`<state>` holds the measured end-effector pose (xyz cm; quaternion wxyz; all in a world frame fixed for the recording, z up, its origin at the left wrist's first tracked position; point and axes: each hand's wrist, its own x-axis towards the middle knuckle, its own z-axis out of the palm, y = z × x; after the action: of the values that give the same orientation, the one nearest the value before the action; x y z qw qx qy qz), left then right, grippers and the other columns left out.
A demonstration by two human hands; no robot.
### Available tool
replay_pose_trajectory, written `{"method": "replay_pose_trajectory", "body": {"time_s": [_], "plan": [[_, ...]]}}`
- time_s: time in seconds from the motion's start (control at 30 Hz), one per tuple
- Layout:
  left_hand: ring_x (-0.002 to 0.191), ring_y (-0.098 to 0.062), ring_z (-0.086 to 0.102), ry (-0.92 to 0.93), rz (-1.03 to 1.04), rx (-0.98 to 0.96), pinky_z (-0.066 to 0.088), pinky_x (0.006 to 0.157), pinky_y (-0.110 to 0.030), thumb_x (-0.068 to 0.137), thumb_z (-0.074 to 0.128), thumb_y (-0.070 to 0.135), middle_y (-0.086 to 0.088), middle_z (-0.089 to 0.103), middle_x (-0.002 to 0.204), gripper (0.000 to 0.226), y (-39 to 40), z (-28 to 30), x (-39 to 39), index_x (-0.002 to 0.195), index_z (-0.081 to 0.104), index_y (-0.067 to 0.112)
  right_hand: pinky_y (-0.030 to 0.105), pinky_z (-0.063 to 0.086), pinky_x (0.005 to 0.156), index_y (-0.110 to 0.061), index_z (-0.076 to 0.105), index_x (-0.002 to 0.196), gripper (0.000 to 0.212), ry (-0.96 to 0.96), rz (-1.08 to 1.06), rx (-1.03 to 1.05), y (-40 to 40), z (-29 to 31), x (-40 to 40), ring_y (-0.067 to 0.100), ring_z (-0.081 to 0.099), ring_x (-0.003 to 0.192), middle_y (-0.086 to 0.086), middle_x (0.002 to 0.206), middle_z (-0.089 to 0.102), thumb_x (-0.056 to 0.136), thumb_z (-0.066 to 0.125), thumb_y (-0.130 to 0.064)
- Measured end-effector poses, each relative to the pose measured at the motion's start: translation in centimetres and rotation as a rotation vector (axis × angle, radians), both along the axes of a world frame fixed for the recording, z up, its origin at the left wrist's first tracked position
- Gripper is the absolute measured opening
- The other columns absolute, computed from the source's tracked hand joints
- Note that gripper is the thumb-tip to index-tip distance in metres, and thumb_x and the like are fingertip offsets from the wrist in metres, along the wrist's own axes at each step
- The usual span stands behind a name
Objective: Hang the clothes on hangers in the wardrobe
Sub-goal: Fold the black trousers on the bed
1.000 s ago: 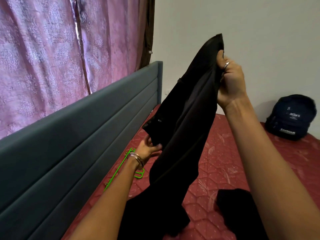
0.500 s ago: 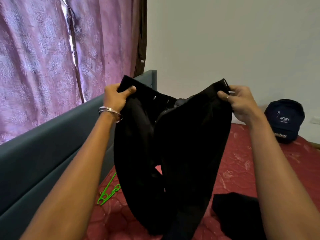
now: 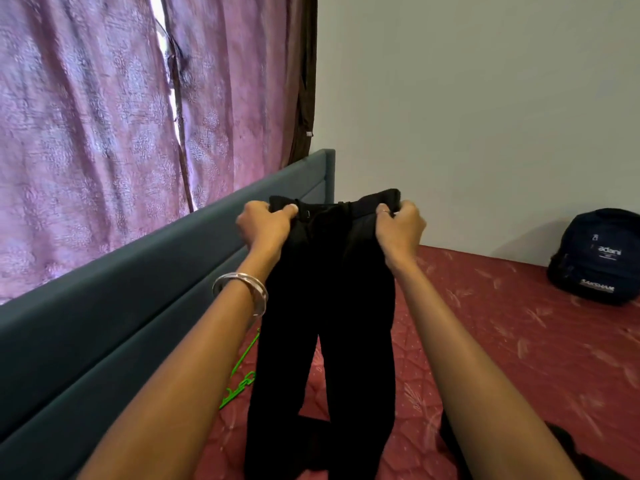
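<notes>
- Maroon quilted mattress (image 3: pixel 502 341) fills the lower right, with a dark teal headboard (image 3: pixel 138 289) along its left edge and pink curtains (image 3: pixel 86 116) behind; no wardrobe is in view.
- Black trousers (image 3: pixel 325 306) hang upright in front of the person, waistband at the top, both legs falling straight, their lower ends bunched on the mattress. The cloth looks soft and limp, light enough for two hands, likely to slide off a smooth bar unless evenly folded.
- Navy backpack (image 3: pixel 599 258) sits at the far right against the wall, well apart from the work.
- Another dark garment (image 3: pixel 568 455) lies at the lower right, partly hidden by the right forearm.
- Left hand (image 3: pixel 265 225) grips the waistband's left corner, fingers curled over the edge.
- Right hand (image 3: pixel 400 225) pinches the right corner likewise, so the waist is held spread between them. The waistband is the stiffest part, so it seems the best place to hold.
- Green plastic hanger (image 3: pixel 239 382) lies on the mattress beside the headboard, just left of the trousers and untouched.
</notes>
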<state>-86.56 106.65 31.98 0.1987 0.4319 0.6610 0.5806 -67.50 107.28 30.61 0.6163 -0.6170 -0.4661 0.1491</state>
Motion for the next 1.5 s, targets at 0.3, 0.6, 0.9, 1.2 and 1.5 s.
{"method": "replay_pose_trajectory", "body": {"time_s": [0.3, 0.6, 0.9, 1.2, 1.5], "plan": [[0.053, -0.022, 0.061, -0.297, -0.409, 0.092, 0.059, 0.061, -0.039, 0.089, 0.06, 0.023, -0.013, 0.064, 0.061, 0.033, -1.0, 2.2, 3.9, 0.07, 0.066, -0.003, 0.045, 0.054, 0.089, -0.015, 0.06, 0.119, 0.034, -0.174, 0.681, 0.042, -1.3, 0.8, -4.2, 0.021, 0.067, 0.098, 0.006, 0.105, 0.07, 0.088, 0.063, -0.028], [0.117, -0.023, 0.045, 0.643, -0.215, 0.489, 0.04, 0.1, -0.037, 0.075, 0.071, 0.041, -0.004, 0.055, 0.124, 0.057, -1.0, 1.8, 3.5, 0.128, 0.055, 0.024, 0.046, 0.057, 0.085, 0.002, 0.062, 0.115, 0.035, 0.021, 0.695, 0.198, -2.0, 3.0, -0.7, 0.026, 0.07, 0.095, 0.017, 0.104, 0.07, 0.081, 0.067, 0.008], [0.102, -0.019, 0.053, 0.895, -0.591, 0.467, 0.036, 0.095, -0.05, 0.087, 0.047, 0.043, 0.008, 0.055, 0.104, 0.049, 1.0, 5.1, 2.5, 0.125, 0.052, 0.013, 0.037, 0.057, 0.082, -0.005, 0.064, 0.106, 0.034, 0.234, 0.883, 0.267, -2.9, 3.5, 1.8, 0.025, 0.069, 0.093, 0.009, 0.098, 0.07, 0.075, 0.077, -0.006], [0.105, -0.022, 0.048, 1.098, -0.236, 0.609, 0.019, 0.079, -0.038, 0.086, 0.048, 0.037, -0.001, 0.058, 0.108, 0.037, 0.7, 10.6, 3.2, 0.118, 0.057, 0.02, 0.039, 0.057, 0.085, -0.005, 0.063, 0.108, 0.035, -0.099, 0.613, -0.036, -0.9, -8.3, 4.1, 0.028, 0.067, 0.097, 0.005, 0.099, 0.069, 0.078, 0.065, 0.011], [0.116, -0.028, 0.042, 1.254, -0.085, 0.644, 0.025, 0.089, -0.037, 0.092, 0.046, 0.039, -0.01, 0.053, 0.116, 0.042, -0.1, 16.2, 2.9, 0.127, 0.052, 0.017, 0.027, 0.035, 0.044, -0.015, 0.037, 0.132, 0.067, -0.653, 0.253, 0.355, -2.0, -9.6, 1.4, 0.023, 0.049, 0.051, 0.014, 0.088, 0.061, 0.076, 0.055, 0.017]]}}
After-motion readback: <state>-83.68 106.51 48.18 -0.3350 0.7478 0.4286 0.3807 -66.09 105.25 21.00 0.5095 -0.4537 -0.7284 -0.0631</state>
